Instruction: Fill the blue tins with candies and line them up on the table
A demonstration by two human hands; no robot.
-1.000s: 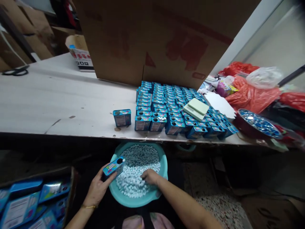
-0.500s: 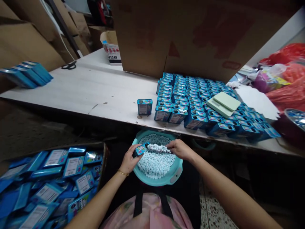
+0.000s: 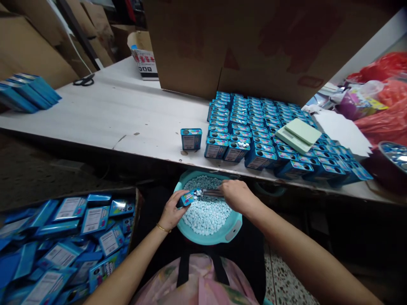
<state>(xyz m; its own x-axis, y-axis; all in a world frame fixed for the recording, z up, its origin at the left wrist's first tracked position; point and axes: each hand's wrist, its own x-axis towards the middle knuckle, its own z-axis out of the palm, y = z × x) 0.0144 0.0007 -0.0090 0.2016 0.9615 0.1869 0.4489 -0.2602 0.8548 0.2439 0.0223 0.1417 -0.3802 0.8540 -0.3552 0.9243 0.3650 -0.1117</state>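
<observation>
I log the left hand (image 3: 173,210): left forearm (image 3: 140,254) angled up from lower left, fingers clasped round a blue tin (image 3: 187,198), held tilted above the turquoise basin (image 3: 222,238). I log the right hand (image 3: 238,196): right forearm (image 3: 299,248) slanting in from lower right, fingers gripping a narrow scoop (image 3: 213,192), far end at the tin's opening, where white pellets (image 3: 198,192) show.

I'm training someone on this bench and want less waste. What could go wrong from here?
Pellets bunch at the opening of the tin in the left hand, so some might spill as the right hand works the metal scoop there. The lone tin near the bench's front edge could get knocked off.
</observation>
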